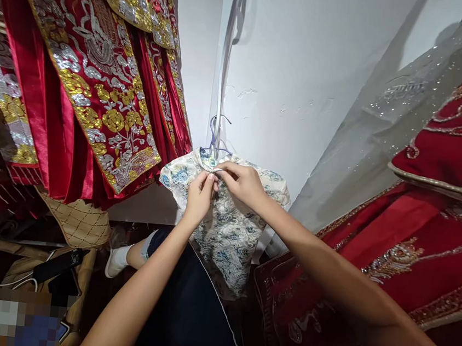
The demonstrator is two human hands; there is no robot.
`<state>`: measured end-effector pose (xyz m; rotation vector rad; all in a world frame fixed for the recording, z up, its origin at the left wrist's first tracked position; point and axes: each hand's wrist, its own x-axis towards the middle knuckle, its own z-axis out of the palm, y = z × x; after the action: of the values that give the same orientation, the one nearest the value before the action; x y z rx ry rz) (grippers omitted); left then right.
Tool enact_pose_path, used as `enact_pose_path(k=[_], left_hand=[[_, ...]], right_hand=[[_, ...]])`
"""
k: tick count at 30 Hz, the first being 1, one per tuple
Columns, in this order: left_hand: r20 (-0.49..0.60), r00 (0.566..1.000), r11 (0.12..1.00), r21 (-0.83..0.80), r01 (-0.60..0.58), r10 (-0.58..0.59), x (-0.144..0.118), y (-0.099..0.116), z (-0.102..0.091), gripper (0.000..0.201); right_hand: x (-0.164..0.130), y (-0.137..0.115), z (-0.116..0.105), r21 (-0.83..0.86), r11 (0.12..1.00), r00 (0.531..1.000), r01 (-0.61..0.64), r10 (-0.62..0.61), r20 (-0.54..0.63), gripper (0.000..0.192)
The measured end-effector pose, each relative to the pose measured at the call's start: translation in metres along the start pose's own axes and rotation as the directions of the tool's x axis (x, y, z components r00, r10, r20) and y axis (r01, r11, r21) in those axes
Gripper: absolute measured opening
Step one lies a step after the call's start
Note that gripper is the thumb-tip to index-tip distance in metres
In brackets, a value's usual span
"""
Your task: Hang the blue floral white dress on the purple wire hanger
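A cream short-sleeved top [225, 249] with a blue and green floral pattern hangs in front of me on a thin purple hanger [212, 132]. My left hand [199, 196] is closed just below the collar, thumb and fingers pinched together at the front edge. Beside it, slightly higher, my right hand [243, 184] bends over the collar with its fingertips pinching the cloth. The two sets of fingertips almost meet. Whatever fastening lies between them is hidden or too small to make out.
Red garments with gold and silver embroidery [115, 95] hang at the left. Beaded red garments [456, 152] and a sheer sparkly veil [367, 132] fill the right. A white wall [300, 59] stands behind. Lower left, a bamboo rack [84, 284] holds a black device [58, 265] with white cables.
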<state>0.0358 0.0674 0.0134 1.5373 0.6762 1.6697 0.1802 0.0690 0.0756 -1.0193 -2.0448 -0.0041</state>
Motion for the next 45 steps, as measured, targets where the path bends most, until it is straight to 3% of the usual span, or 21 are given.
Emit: enact_pose_path(k=[3,6,9,12,16,20,22,25,29,32,34,36,39,43,45], left_hand=[[-0.015,1.0,0.999,0.034,-0.026,0.027,-0.003,0.009,-0.001,0.032],[-0.007,0.997,0.976,0.208,-0.069,0.072,0.0,0.008,-0.004,0.036],[0.08,0.995,0.93,0.361,-0.077,0.051,0.001,-0.006,-0.008,0.035],[0.186,0.981,0.885,0.464,-0.033,-0.061,-0.011,-0.027,-0.013,0.035],[0.221,0.968,0.872,0.49,-0.009,-0.114,-0.039,-0.047,-0.024,0.036],[0.034,0.999,0.861,0.508,-0.015,-0.003,-0.037,-0.042,-0.037,0.027],[-0.066,0.993,0.816,0.577,-0.043,0.1,-0.021,-0.036,-0.041,0.039],[-0.102,0.972,0.733,0.675,-0.089,0.212,0.01,-0.027,-0.045,0.067],[-0.093,0.985,0.716,0.697,-0.041,0.147,0.05,-0.026,-0.056,0.084],[-0.084,0.996,0.792,0.61,0.039,0.015,0.072,-0.035,-0.071,0.071],[-0.077,0.989,0.842,0.518,0.15,-0.129,0.077,-0.046,-0.08,0.043],[-0.073,0.962,0.849,0.456,0.267,-0.263,0.072,-0.057,-0.088,0.014],[-0.097,0.918,0.821,0.419,0.389,-0.386,0.047,-0.07,-0.096,0.015],[-0.113,0.84,0.775,0.338,0.534,-0.53,0.002,-0.075,-0.107,0.014],[-0.101,0.804,0.756,0.289,0.587,-0.586,-0.018,-0.071,-0.112,0.011]], right_hand=[[-0.001,-0.004,0.007,0.158,0.988,0.998,0.0,0.011,-0.069,0.022],[-0.006,-0.007,0.011,0.303,0.953,0.994,-0.028,0.058,-0.093,0.022],[-0.009,-0.01,0.006,0.466,0.879,0.984,-0.099,0.157,-0.087,0.025],[-0.007,-0.013,-0.01,0.554,0.821,0.964,-0.135,0.239,-0.119,0.028],[-0.009,-0.007,-0.043,0.453,0.891,0.942,-0.033,0.179,-0.283,0.025],[-0.026,0.002,-0.073,0.218,0.974,0.917,0.066,0.027,-0.397,0.022],[-0.041,0.0,-0.083,0.269,0.96,0.934,0.076,0.025,-0.356,0.029],[-0.068,-0.01,-0.092,0.509,0.861,0.967,0.02,0.112,-0.227,0.039],[-0.101,-0.018,-0.087,0.755,0.647,0.95,-0.106,0.29,-0.115,0.039],[-0.116,-0.011,-0.073,0.873,0.416,0.903,-0.253,0.427,0.059,0.052],[-0.123,-0.002,-0.061,0.879,0.277,0.858,-0.389,0.455,0.237,0.057],[-0.127,0.006,-0.048,0.835,0.198,0.803,-0.513,0.454,0.385,0.057],[-0.13,0.016,-0.026,0.743,0.219,0.729,-0.632,0.493,0.475,0.053],[-0.133,0.034,0.008,0.544,0.347,0.634,-0.764,0.56,0.534,0.045],[-0.134,0.042,0.026,0.437,0.445,0.624,-0.781,0.565,0.54,0.045]])
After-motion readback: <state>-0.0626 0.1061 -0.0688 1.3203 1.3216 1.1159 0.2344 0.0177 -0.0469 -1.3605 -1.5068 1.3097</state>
